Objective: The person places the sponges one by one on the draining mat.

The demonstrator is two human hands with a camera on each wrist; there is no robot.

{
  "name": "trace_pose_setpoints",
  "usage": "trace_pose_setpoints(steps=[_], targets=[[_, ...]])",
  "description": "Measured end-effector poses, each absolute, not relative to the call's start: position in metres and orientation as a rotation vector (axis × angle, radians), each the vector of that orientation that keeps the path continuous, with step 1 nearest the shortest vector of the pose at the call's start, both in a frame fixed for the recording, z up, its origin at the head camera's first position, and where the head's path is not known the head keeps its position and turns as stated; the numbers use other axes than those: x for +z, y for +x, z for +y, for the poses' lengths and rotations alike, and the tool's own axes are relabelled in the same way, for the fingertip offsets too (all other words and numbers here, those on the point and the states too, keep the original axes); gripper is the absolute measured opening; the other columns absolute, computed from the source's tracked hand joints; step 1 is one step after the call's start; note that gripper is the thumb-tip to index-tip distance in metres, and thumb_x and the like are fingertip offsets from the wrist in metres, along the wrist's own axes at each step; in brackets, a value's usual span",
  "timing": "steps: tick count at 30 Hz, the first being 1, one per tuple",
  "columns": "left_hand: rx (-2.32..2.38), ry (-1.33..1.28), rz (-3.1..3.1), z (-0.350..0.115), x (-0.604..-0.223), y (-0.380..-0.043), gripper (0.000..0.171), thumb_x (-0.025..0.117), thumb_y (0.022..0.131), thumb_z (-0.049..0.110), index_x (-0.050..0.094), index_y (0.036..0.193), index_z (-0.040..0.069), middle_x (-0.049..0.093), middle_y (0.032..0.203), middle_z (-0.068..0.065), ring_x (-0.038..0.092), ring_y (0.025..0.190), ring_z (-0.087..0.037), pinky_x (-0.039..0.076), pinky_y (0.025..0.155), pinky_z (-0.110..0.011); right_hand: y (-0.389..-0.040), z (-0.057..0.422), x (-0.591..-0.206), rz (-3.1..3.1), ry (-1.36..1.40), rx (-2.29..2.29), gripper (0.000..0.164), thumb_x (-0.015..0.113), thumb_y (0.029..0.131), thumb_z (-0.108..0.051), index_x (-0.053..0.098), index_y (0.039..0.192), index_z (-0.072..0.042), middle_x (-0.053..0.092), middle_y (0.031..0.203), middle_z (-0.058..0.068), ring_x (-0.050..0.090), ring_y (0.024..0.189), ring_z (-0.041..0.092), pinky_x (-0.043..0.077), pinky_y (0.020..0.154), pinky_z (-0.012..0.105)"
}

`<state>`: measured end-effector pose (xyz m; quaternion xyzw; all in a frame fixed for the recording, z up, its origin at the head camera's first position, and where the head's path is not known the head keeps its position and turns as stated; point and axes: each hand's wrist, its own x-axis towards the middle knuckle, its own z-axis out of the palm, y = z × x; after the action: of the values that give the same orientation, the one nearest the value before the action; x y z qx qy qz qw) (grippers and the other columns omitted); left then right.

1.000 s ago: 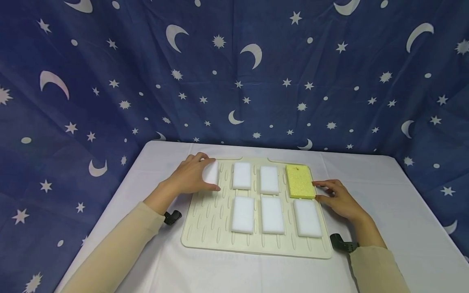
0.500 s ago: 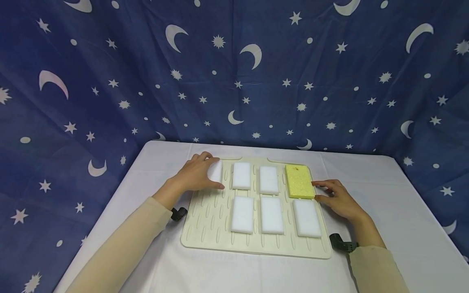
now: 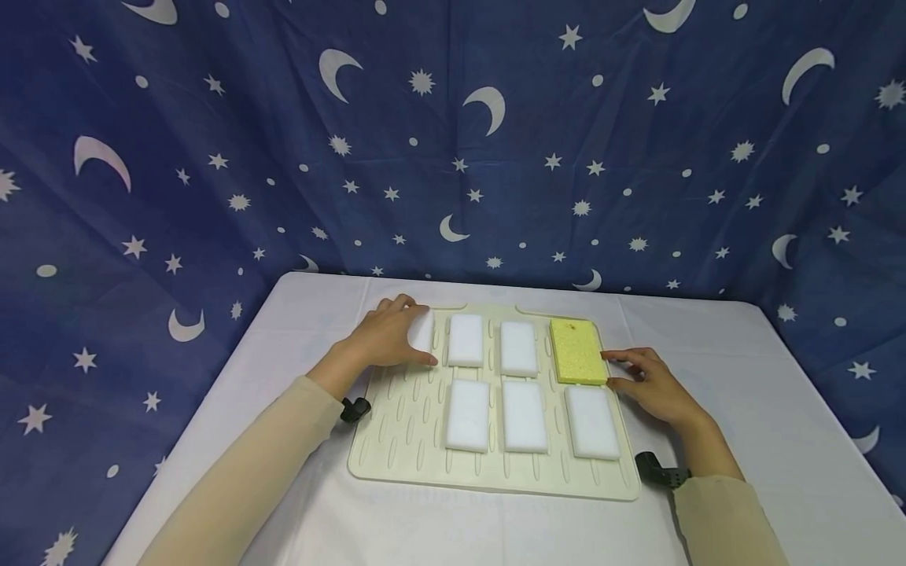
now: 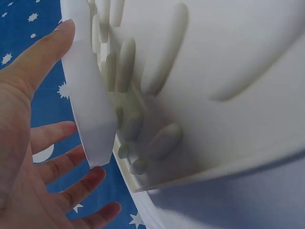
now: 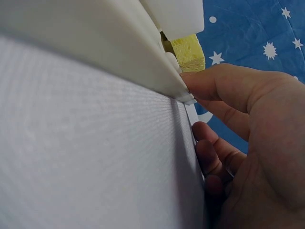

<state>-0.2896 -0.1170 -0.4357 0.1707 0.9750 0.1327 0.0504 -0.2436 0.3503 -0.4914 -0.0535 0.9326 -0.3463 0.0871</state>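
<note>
My left hand (image 3: 388, 334) grips a white sponge (image 3: 421, 330) at the back left of a beige drying mat (image 3: 403, 440). In the left wrist view, the thumb is on one part of the white sponge (image 4: 89, 95) and fingertips meet it further down. Beyond the mat's right edge, my right hand (image 3: 654, 385) touches the rim with thumb and index finger, a small gap apart, beside a yellow sponge (image 3: 578, 351). The right wrist view shows the thumb on the mat's edge (image 5: 157, 76) and the other fingers bent below it.
Several more white sponges lie on the mat in two rows, one of them (image 3: 592, 422) in front of the yellow sponge. The mat has raised oval ridges. A white cloth (image 3: 425, 527) covers the table, and a blue star-patterned curtain (image 3: 396, 118) hangs behind it.
My left hand has slid a little to the right with the white sponge, closer to the back row. My right hand and the other sponges have stayed put.
</note>
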Motion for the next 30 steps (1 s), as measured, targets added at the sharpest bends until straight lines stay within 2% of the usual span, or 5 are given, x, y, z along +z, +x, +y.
trace_pose_setpoints(steps=[17, 30], targets=[[0.379, 0.537, 2.957, -0.1105, -0.4382, -0.2914, 0.102, 0.076, 0.063, 0.071, 0.044, 0.145, 0.019, 0.042, 0.14, -0.004, 0.04, 0.122, -0.027, 0.038, 0.102, -0.049, -0.2426, 0.3492, -0.49, 2.78, -0.156, -1.02, 0.053, 0.066, 0.089, -0.038, 0.052, 0.138, -0.025, 0.039, 0.138, 0.013, 0.039, 0.125, 0.039, 0.033, 0.099, 0.066], [0.391, 0.53, 2.942, -0.1091, -0.4412, -0.2918, 0.101, 0.077, 0.064, 0.068, 0.043, 0.146, 0.019, 0.042, 0.14, -0.004, 0.039, 0.124, -0.029, 0.037, 0.104, -0.05, -0.2408, 0.3488, -0.4902, 2.781, -0.164, -1.03, 0.052, 0.067, 0.089, -0.038, 0.053, 0.137, -0.024, 0.04, 0.136, 0.013, 0.039, 0.124, 0.038, 0.033, 0.099, 0.064]])
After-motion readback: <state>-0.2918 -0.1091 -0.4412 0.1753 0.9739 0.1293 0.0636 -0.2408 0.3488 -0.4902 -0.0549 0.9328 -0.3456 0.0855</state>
